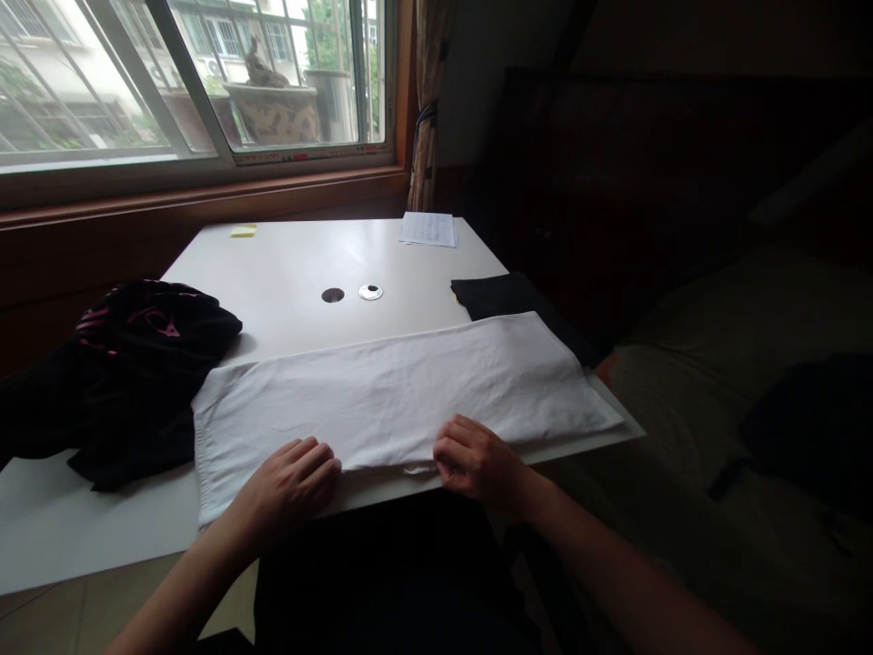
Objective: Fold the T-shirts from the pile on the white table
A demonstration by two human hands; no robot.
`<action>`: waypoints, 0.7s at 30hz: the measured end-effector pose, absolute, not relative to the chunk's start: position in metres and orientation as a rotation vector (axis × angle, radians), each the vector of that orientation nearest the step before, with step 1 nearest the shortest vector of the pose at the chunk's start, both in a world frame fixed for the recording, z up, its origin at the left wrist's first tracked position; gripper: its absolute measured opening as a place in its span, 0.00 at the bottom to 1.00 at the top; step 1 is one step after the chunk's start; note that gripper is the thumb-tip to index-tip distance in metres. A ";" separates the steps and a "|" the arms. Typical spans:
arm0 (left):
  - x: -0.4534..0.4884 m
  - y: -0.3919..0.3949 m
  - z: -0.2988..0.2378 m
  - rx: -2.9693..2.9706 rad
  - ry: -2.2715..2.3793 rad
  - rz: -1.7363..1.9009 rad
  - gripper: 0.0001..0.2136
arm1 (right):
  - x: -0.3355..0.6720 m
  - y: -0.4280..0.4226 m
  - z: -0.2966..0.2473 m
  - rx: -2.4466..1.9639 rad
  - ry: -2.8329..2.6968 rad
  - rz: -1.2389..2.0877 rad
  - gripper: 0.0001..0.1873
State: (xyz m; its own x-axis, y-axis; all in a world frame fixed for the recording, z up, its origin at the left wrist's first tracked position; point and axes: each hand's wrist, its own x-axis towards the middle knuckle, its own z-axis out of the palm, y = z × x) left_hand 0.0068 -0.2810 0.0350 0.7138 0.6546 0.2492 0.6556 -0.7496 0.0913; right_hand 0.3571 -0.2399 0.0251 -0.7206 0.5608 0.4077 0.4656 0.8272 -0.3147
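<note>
A white garment (396, 391) lies folded into a long band across the near part of the white table (286, 264). My left hand (290, 482) rests palm down on its near left edge, fingers stretched out together. My right hand (477, 459) sits at the near edge towards the middle, fingers curled and pinching the cloth's hem.
A heap of black clothing with pink trim (129, 364) lies at the table's left. A folded black cloth (505, 296) sits at the right edge. A paper sheet (428, 228), a yellow note (243, 231), a cable hole (333, 295) and its cap (370, 292) lie farther back. A bed is to the right.
</note>
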 end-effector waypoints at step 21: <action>0.000 -0.282 0.036 -3.004 -1.022 -0.446 0.05 | 0.347 -0.239 0.028 -0.750 -2.585 0.362 0.08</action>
